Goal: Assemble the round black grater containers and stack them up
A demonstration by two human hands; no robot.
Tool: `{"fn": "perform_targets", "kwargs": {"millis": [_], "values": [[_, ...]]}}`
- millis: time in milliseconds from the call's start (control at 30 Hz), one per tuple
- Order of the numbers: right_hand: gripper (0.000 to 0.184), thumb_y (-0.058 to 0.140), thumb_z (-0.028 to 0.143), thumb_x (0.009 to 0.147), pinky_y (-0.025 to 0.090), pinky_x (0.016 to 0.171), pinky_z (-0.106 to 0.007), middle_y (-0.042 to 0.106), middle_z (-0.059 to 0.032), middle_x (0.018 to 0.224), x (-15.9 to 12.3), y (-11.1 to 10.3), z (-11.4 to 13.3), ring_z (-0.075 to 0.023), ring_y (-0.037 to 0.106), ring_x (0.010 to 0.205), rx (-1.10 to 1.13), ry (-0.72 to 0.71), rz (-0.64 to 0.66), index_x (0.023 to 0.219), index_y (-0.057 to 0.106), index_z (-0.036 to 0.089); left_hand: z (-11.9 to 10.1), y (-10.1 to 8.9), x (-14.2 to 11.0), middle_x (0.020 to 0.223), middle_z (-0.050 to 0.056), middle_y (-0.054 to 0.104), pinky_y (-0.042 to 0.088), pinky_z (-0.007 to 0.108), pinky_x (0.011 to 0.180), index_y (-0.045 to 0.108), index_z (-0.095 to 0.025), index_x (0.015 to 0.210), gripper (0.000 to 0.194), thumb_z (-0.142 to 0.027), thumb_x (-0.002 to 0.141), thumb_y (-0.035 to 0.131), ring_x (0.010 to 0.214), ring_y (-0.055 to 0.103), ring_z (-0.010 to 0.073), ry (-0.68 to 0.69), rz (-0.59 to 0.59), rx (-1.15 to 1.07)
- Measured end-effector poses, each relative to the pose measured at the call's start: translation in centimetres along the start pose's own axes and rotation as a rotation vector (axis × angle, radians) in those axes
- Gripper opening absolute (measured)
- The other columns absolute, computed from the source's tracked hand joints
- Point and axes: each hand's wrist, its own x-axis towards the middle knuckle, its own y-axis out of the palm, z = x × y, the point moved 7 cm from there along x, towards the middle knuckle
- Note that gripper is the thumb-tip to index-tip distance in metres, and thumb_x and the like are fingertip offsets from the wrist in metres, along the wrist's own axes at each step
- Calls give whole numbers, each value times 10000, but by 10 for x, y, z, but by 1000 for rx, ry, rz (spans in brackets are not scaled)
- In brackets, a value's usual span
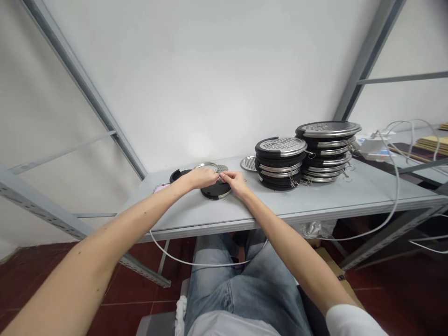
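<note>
My left hand (204, 177) and my right hand (235, 181) meet above the grey table, fingers closed in a pinch. Between the fingertips is something small that I cannot make out, perhaps metal. Just under them lies a round black disc (214, 192) with a silvery rim piece. Partly covered by my left hand, another black round piece (178, 174) sits to the left. Behind the hands are a shiny metal ring (206, 165) and a small perforated metal disc (222, 168). A larger perforated metal disc (247, 163) lies to the right.
Two stacks of round black-and-silver perforated pieces, a nearer stack (280, 163) and a taller stack (327, 151), stand on the table (371, 186), metal clips hanging from them. A white cable (395, 200) loops past the right edge. Grey shelf posts (87, 98) flank the table.
</note>
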Motion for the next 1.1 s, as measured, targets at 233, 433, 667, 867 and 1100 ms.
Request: {"fn": "perform_targets", "kwargs": {"millis": [233,433,667,867,1100], "values": [[390,787,494,582,449,731,-314,693,-33,726,1,-2,-2,-165,584,714,21,1,27,786,743,165,0,-3,8,711,80,677,422,275,611,638,-138,771,213,-159,883,459,613,616,173,132,205,114],[339,768,474,637,437,703,-283,665,-11,682,1,3,-5,-129,552,661,64,-22,112,777,740,167,-5,-11,0,680,60,656,417,283,598,641,-149,816,193,-169,881,460,572,584,166,136,194,20],[374,774,496,612,441,706,-280,654,-8,680,1,4,-9,-131,556,667,61,14,122,777,730,163,0,-11,0,686,38,659,450,286,672,653,-182,831,209,-217,894,457,613,605,166,59,179,-102],[417,747,529,635,464,720,-275,664,-21,722,1,5,-7,-124,565,677,45,43,133,830,725,161,12,-7,-5,737,62,675,456,287,683,657,-182,800,230,-274,912,478,677,634,188,-5,136,-61],[413,662,513,732,499,725,-319,677,-88,940,-4,-7,9,-167,604,753,-352,-148,-55,952,711,168,23,11,-12,863,80,686,478,302,713,663,-180,892,281,-301,951,417,806,653,215,-265,-131,7]]}}
